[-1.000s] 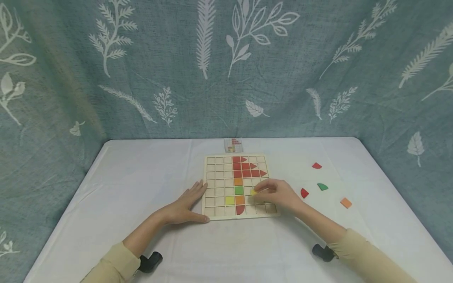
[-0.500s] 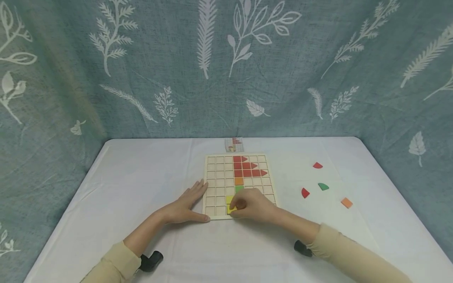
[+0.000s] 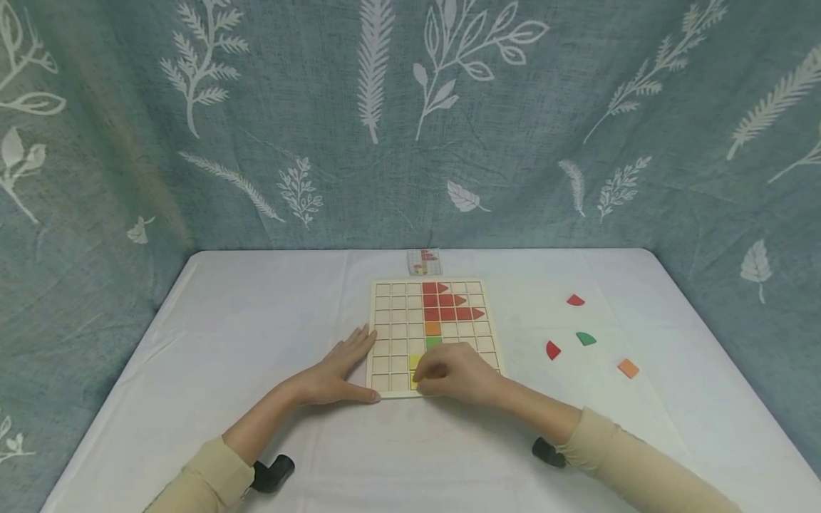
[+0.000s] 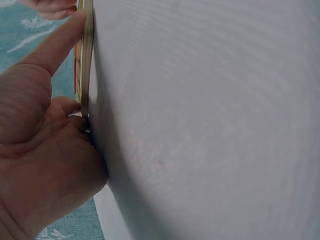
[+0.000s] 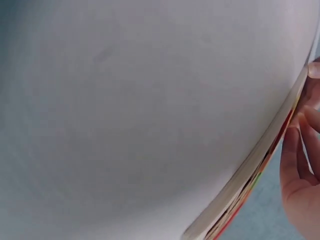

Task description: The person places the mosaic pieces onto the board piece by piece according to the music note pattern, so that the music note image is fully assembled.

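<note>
A pale wooden grid board lies on the white table, with coloured tiles set into its cells. Thumb and index finger of my right hand pinch a yellow tile at a bottom-row cell, just below a yellow square. That hand hides the lower middle cells. My left hand is spread flat against the board's left side, its thumb at the near corner; in the left wrist view the thumb touches the board's edge. Red tiles, an orange square and a green square form a shape above.
Loose to the right lie two red rounded wedges, a green rounded wedge and an orange square. A small pattern card lies behind the board. A patterned curtain hangs beyond the table's far edge.
The right hand has moved left and nearer across the board with the yellow tile, reaching the bottom row, then stayed almost still. The left hand has not moved.
</note>
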Demonstrator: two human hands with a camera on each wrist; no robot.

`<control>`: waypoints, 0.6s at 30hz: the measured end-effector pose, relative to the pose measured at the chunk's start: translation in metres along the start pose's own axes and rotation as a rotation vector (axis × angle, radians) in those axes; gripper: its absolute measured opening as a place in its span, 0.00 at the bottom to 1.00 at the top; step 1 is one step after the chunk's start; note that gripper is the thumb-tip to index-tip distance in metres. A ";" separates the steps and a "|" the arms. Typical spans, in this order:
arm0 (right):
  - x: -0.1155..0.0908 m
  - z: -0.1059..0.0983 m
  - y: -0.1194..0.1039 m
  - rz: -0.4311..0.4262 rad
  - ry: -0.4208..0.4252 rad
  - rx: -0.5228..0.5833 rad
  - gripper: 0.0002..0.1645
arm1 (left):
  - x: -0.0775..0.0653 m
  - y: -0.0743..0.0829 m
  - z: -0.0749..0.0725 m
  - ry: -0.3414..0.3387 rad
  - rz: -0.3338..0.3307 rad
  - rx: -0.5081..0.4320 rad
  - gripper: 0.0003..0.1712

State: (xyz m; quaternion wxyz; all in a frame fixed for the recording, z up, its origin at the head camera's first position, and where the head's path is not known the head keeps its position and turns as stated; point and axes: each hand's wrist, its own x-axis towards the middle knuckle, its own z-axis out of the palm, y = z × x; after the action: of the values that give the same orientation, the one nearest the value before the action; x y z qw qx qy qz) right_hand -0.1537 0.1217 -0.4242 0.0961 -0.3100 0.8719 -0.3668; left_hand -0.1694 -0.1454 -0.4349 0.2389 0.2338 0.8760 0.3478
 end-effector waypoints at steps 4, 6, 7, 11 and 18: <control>-0.004 -0.005 0.002 0.128 0.017 0.099 0.07 | 0.000 0.000 0.000 -0.002 -0.002 -0.004 0.63; -0.009 -0.010 0.004 0.196 0.032 0.152 0.06 | 0.000 0.000 0.000 -0.003 -0.008 -0.002 0.63; -0.011 -0.013 0.006 0.231 0.040 0.170 0.06 | 0.001 0.000 0.000 -0.004 -0.011 0.000 0.63; -0.025 -0.025 0.017 0.346 0.083 0.210 0.07 | 0.002 -0.001 0.000 -0.003 -0.018 0.010 0.63; -0.056 -0.051 0.039 0.457 0.174 0.178 0.10 | 0.002 0.001 0.001 -0.003 -0.021 0.005 0.63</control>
State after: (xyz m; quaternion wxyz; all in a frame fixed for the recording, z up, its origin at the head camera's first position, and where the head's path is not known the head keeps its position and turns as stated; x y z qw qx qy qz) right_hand -0.1482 0.2065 -0.4186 0.1278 -0.0627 0.8885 -0.4363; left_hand -0.1705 -0.1431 -0.4349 0.2432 0.2256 0.8789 0.3427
